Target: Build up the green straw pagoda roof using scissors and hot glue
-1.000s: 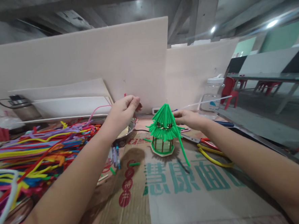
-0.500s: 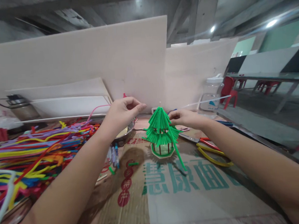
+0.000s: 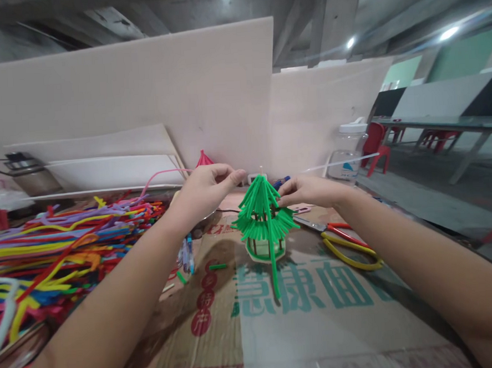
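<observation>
A small model pavilion (image 3: 265, 224) with two tiers of green pipe-cleaner roof stands upright on the cardboard. A long green strip (image 3: 274, 271) hangs down its front from the upper roof onto the cardboard. At the right side of the upper roof, my right hand (image 3: 307, 191) has its thumb and fingers closed on the pavilion's edge; the fingertips are partly hidden. My left hand (image 3: 208, 189) hovers left of the roof, apart from it, fingers curled and thumb close to the index finger, with nothing visible between them.
Scissors (image 3: 350, 250) with yellow and red handles lie to the right. Many coloured pipe cleaners (image 3: 78, 238) are heaped at the left. Behind are a clear bottle (image 3: 346, 153), a pink cone-shaped piece (image 3: 203, 157) and white boards (image 3: 224, 107). Short green bits (image 3: 218, 267) lie on the cardboard.
The pavilion has turned, so the long green strip has swung from the front right to the front middle. My left hand has shifted slightly right; my right hand stays at the roof.
</observation>
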A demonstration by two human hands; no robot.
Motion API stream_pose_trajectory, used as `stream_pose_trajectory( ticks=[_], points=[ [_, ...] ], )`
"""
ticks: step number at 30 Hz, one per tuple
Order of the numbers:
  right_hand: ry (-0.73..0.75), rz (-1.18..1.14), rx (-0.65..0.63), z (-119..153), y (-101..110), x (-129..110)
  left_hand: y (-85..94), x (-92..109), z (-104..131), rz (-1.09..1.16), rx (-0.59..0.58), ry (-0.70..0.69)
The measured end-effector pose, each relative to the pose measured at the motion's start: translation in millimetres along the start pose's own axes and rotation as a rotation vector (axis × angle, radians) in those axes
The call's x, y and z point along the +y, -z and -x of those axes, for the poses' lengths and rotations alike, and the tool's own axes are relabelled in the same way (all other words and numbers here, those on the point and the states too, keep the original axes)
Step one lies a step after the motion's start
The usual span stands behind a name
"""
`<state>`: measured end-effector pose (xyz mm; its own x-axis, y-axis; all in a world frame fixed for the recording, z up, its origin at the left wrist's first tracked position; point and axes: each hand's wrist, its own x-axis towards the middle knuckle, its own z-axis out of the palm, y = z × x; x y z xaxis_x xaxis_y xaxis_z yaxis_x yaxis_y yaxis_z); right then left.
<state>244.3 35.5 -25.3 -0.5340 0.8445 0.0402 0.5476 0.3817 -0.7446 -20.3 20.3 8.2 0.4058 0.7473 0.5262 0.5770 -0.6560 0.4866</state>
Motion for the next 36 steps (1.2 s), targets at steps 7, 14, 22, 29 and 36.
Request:
stream_pose_trajectory(
  ticks=[7,14,22,29,36],
  points=[
    [0.039,-0.049,-0.085,2.0,1.8,1.3,-13.9,-4.7,-2.1,0.107,0.044,-0.04],
    [-0.005,-0.01,0.081,13.9,23.0,-3.1,-26.5,22.5,7.0,0.099,0.005,-0.055],
    [0.278,0.293,0.65,37.2,8.1,-52.5,-23.5,8.2,3.5,0.151,0.06,-0.082],
    [0.431,0.474,0.627,45.7,-7.5,-74.4,-8.1,31.3,3.2,-0.022,0.121,-0.016],
    [0.299,0.479,0.554,47.7,-6.7,-68.8,10.3,64.6,-5.8,-0.136,0.155,0.081]
  ],
)
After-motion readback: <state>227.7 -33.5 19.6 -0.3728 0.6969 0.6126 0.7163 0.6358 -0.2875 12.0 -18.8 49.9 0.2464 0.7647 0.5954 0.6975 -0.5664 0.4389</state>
